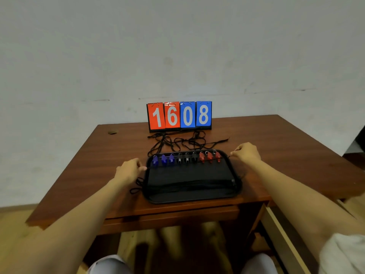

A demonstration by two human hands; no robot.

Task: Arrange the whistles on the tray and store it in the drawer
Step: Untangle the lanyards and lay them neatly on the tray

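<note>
Black cord (pixel 185 162) stretched taut over tray (pixel 189 197), pinched by left hand (pixel 129 170) and right hand (pixel 246 153).

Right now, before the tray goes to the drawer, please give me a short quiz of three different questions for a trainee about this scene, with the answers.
1. True or false: the whistles stand in one row along the far edge of the black tray.
2. Multiple choice: from the person's left to right, the colour groups run A) red, black, blue; B) blue, black, red; C) black, blue, red.
3. Fill in: the scoreboard behind the tray shows the digits ____.

Key:
1. True.
2. B. Three blue, three black, three red.
3. 1608.

The left hand and right hand each pinch a thin black cord at a tray side.
</note>
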